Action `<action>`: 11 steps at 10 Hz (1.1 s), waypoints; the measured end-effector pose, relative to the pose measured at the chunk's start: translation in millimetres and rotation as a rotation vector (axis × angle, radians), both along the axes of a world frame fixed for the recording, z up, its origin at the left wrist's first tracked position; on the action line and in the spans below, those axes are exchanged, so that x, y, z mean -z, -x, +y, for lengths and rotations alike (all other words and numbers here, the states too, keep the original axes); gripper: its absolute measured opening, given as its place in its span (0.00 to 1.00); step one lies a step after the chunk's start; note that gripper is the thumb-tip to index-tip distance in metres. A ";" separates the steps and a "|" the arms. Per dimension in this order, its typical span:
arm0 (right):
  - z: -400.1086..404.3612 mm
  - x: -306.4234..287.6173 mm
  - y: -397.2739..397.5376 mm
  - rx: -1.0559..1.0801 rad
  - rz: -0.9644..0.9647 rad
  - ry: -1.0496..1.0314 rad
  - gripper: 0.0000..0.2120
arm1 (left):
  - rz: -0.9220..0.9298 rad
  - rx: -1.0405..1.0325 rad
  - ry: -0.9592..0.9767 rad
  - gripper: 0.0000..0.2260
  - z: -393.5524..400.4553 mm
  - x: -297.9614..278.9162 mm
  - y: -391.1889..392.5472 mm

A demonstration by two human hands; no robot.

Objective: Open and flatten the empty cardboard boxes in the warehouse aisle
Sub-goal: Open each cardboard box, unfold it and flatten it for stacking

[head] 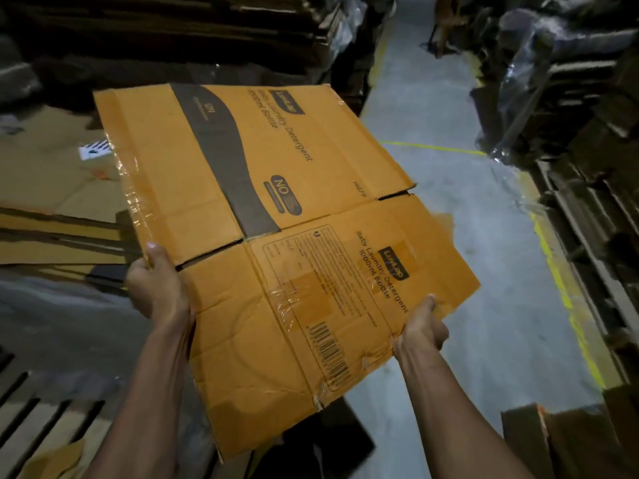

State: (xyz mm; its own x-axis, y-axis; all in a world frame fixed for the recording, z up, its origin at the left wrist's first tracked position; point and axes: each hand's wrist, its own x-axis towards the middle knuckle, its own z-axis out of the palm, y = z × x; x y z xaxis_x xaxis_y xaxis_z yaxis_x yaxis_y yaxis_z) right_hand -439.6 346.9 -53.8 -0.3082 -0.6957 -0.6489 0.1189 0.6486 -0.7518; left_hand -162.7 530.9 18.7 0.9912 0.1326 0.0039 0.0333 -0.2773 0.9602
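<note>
A flattened orange cardboard box [276, 229], printed with "Baby Laundry Detergent" and a barcode, is held up flat in front of me above the floor. My left hand [155, 288] grips its left edge, thumb on top near a flap slit. At the near right edge, my right hand [423, 328] pinches the panel with the thumb on the printed face. Clear tape remnants cling to the left edge and the middle seam.
A pile of flattened brown cardboard [52, 188] lies at the left. Stacked cardboard [173, 36] rises behind the box. Wrapped stacks and pallets [570, 115] line the right. Between them runs a grey concrete aisle [466, 236] with yellow lines. A wooden pallet [41, 416] sits at the lower left.
</note>
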 end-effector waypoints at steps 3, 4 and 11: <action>-73.4 -18.6 -181.5 -0.049 -0.072 0.124 0.17 | 0.082 -0.223 0.102 0.17 -32.4 2.7 -132.5; -88.1 -20.9 -225.7 -0.101 -0.017 0.122 0.20 | 0.096 -0.291 0.104 0.17 -34.7 5.7 -164.0; -216.4 -22.9 -534.9 -0.802 -0.094 0.139 0.24 | 0.158 -0.583 0.031 0.06 -73.0 13.7 -342.8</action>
